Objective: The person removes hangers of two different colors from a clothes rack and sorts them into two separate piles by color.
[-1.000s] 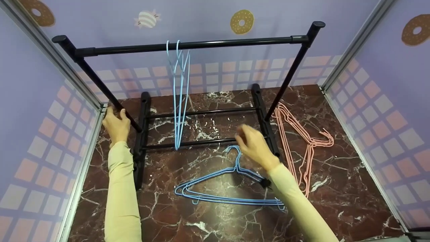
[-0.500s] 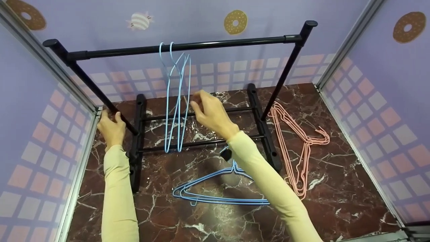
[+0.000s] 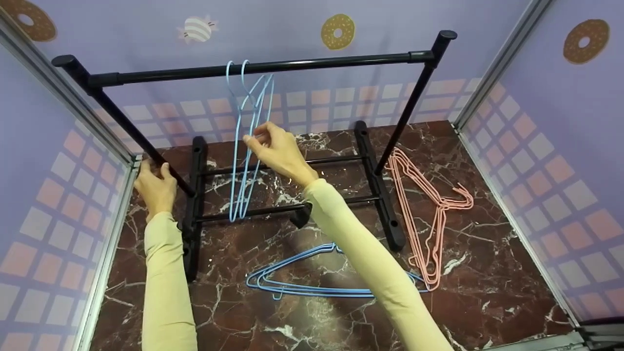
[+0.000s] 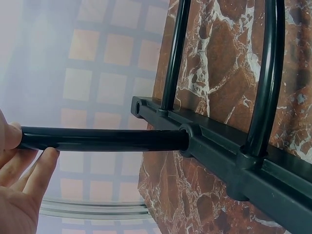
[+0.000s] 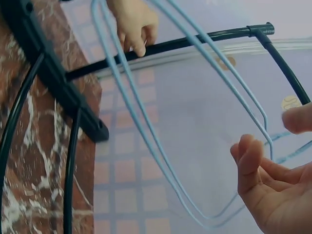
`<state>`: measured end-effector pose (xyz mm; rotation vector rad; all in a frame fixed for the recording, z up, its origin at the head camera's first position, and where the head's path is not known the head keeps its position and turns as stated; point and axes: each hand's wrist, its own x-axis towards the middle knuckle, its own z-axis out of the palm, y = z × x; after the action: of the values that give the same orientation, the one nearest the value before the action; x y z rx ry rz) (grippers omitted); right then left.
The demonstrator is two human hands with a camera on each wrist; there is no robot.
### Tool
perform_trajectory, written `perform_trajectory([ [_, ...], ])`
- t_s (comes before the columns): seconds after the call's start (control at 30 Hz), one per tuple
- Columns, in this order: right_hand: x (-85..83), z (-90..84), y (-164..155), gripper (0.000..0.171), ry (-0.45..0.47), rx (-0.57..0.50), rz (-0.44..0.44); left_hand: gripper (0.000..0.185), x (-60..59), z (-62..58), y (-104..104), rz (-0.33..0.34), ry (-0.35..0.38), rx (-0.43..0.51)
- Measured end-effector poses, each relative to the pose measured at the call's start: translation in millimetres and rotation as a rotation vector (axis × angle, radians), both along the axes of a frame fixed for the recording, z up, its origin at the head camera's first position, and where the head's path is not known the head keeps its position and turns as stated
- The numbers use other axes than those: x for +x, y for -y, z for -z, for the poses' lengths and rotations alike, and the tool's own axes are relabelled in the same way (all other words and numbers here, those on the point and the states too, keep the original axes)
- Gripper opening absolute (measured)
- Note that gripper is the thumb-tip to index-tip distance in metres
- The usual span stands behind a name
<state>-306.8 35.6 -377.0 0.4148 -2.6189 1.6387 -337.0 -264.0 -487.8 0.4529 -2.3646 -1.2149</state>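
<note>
The head view looks forward and down from above, at middle distance, and takes in the whole black rack (image 3: pixel 253 68) on the marble surface (image 3: pixel 487 273). The left wrist view is very near to the rack's left post (image 4: pixel 102 139) and base, facing along the post. The right wrist view looks up, close, through the hanging blue hangers (image 5: pixel 161 146); it shares the rack's post and the left hand (image 5: pixel 134 22) with the other two views.

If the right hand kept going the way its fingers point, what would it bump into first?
Probably the blue hangers on the rail. The right hand points left at them, fingertips at their wires; actual contact is unclear.
</note>
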Motion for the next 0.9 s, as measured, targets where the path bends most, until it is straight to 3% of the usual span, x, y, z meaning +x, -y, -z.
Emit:
perform_trajectory([
  [0.13, -1.1, 0.8, 4.8, 0.025, 0.011, -0.004, 0.002, 0.034, -0.3, -0.1, -1.1, 0.001, -0.003, 0.009],
  [0.23, 1.9, 0.7, 4.7, 0.013, -0.011, -0.075, 0.007, 0.034, -0.3, -0.2, -1.4, 0.002, -0.002, 0.007],
  [0.33, 7.2, -2.3, 0.5, 0.011, -0.024, -0.138, 0.007, 0.036, 0.2, 0.0, -0.8, 0.003, 0.001, 0.006],
  [0.47, 16.8, -9.0, -12.8, 0.014, -0.048, -0.139, -0.004, 0.035, 1.0, 0.3, -1.7, -0.002, 0.001, 0.011],
  [0.7, 37.4, -9.4, -49.9, 0.018, -0.269, 0.082, 0.024, 0.034, -0.1, -0.6, -5.4, 0.008, -0.002, 0.000],
  [0.9, 58.3, 2.5, -82.9, 0.012, -0.420, 0.205, 0.035, 0.034, 0.1, -1.2, -1.4, 0.002, -0.018, -0.027],
])
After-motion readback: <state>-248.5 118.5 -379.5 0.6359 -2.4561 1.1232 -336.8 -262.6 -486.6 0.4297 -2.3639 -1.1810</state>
